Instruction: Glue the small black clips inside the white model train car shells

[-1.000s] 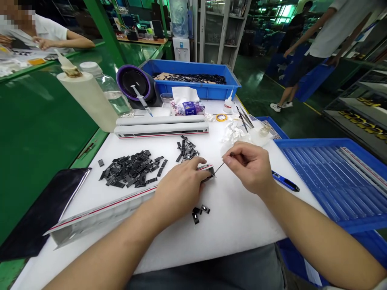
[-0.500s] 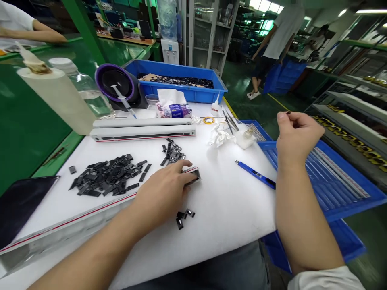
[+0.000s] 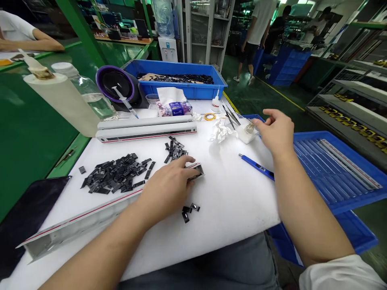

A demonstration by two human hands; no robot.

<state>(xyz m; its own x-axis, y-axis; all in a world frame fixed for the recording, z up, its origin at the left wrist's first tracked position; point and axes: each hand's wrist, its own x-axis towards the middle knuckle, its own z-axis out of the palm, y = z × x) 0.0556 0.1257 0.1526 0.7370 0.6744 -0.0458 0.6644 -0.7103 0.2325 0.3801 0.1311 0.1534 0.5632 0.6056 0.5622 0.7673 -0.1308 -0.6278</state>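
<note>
My left hand (image 3: 169,185) lies over a long silver metal profile with a red stripe (image 3: 81,219), its fingers gripping the near end. Right of that wrist are several small black pieces (image 3: 187,211); beyond the fingers lies a loose cluster of black pieces (image 3: 174,149). A bigger heap of black pieces (image 3: 116,173) spreads to the left. My right hand (image 3: 278,131) is raised at the table's right side, fingers curled in, thumb beside a small glass bottle (image 3: 249,128) in a white foam block (image 3: 245,136). What its fingertips hold, if anything, is hidden.
A blue pen-like tool (image 3: 255,166) lies near my right forearm. Behind are two profiles (image 3: 148,133), crumpled tissue (image 3: 220,132), tweezers (image 3: 231,117), yellow tape (image 3: 209,117) and a blue bin (image 3: 181,93). Blue trays (image 3: 341,205) stand right. A person (image 3: 256,28) walks in the aisle.
My right hand has moved left and away from me, to the small glass bottle. My left hand stays on the profile. The view has shifted slightly, and the walking person appears farther left.
</note>
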